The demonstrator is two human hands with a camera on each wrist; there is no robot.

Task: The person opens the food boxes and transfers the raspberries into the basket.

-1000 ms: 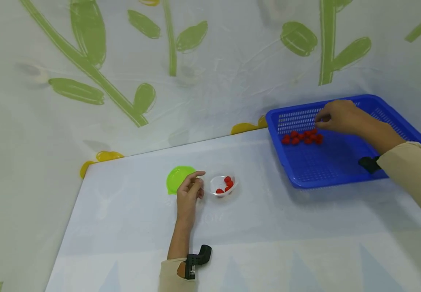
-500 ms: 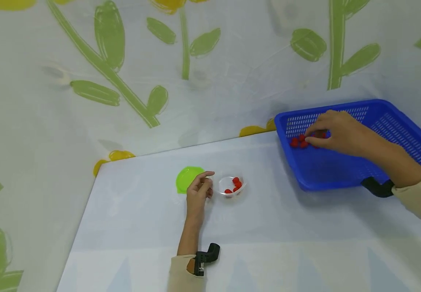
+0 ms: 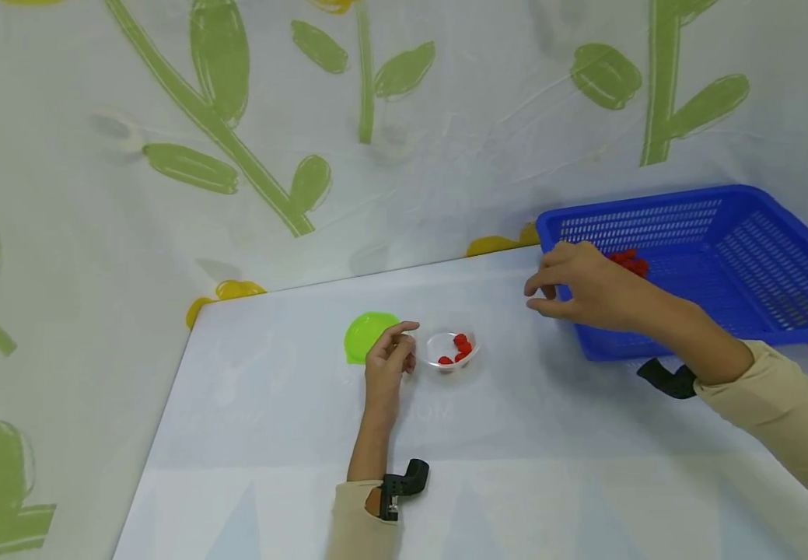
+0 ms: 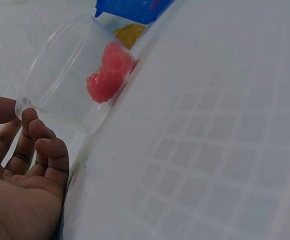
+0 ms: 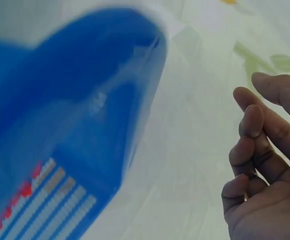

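A clear plastic bowl (image 3: 438, 364) holds several small red, raspberry-like pieces (image 3: 464, 348). My left hand (image 3: 386, 359) pinches the bowl's rim at its left side, thumb and fingertips meeting there in the left wrist view, where the red pieces (image 4: 106, 84) show through the wall. My right hand (image 3: 582, 284) hovers over the left rim of the blue basket (image 3: 718, 264). Its fingers are loosely bent, the thumb stands apart from the index finger, and nothing shows between them. More red pieces (image 3: 631, 262) lie in the basket, partly hidden behind this hand.
A bright green, round, shallow piece (image 3: 362, 334) with a small tab lies left of the bowl, partly behind my left hand. The white tabletop (image 3: 292, 404) meets a wall covering with painted green leaves (image 3: 190, 167) at its back edge.
My right hand went down among the red pieces in the basket, then moved left to the basket's rim. My left hand has stayed at the bowl. The head view has shifted slightly.
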